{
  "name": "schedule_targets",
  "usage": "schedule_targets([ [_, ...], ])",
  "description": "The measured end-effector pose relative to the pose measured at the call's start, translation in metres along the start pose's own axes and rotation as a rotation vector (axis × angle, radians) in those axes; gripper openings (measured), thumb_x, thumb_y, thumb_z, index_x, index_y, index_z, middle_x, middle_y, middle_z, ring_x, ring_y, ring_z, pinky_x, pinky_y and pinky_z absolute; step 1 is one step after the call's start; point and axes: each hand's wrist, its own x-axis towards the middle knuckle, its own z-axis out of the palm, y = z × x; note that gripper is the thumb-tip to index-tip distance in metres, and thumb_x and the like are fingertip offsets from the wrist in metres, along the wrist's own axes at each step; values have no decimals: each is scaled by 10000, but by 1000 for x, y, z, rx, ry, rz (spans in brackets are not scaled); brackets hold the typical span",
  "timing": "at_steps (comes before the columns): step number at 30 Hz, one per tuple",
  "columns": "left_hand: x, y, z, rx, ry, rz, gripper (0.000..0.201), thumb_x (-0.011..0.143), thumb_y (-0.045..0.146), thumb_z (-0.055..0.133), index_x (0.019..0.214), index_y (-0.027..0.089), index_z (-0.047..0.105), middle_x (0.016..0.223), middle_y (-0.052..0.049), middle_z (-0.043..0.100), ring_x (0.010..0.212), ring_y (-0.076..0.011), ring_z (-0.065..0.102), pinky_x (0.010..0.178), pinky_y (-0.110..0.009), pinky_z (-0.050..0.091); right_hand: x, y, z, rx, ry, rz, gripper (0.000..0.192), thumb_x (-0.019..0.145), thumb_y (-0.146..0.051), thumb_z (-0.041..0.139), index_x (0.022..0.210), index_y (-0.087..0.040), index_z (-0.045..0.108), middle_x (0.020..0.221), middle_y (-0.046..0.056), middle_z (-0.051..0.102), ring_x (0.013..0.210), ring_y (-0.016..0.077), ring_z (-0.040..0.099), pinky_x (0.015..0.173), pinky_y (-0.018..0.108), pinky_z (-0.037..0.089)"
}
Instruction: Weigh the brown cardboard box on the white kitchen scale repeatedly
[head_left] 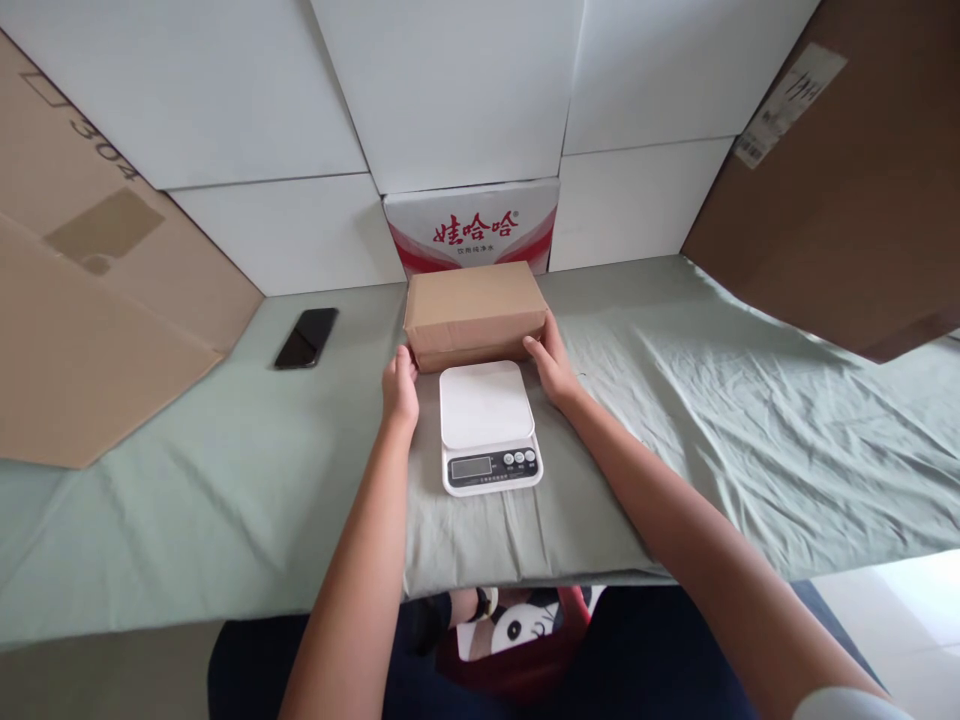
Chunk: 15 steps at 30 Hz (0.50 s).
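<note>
A small brown cardboard box [474,310] lies on the green cloth just behind a white digital kitchen scale [487,425]. My left hand [400,388] presses against the box's left end. My right hand [553,365] holds its right end, fingers wrapped on the near corner. The box sits between both hands, its bottom near the cloth. The scale's platform is bare and its display and buttons face me.
A black phone [306,337] lies to the left on the green cloth [712,400]. Large brown cardboard sheets lean at the left [90,300] and right [847,200]. White panels and a red-and-white printed carton [472,228] stand behind the box.
</note>
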Motion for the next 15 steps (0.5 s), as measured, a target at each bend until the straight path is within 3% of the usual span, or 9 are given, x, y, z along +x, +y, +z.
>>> schedule_targets([
  [4,-6,11,1,46,27,79,778,866,826,572,1228,160,748,1345,-215,737,1364,-331,661,1142,-421,515,-2,-8,2,-4,-18,-69,995,904,-790,553,1692,-302,190,1810,60,230,1681,325,232,1365,570,277],
  [9,-23,28,-5,116,8,214,747,898,811,518,1180,157,745,1221,-188,769,1305,-311,689,1109,-379,521,-10,-27,-4,-45,-8,-172,989,903,-827,524,1695,-353,167,1815,48,204,1681,334,228,1345,589,316],
  [15,-80,41,-20,141,-60,258,768,886,832,510,1142,148,746,1145,-195,772,1283,-362,691,1071,-419,543,-64,-43,-17,-13,12,-187,855,957,-706,557,1676,-405,206,1780,51,284,1623,355,359,1283,613,407],
])
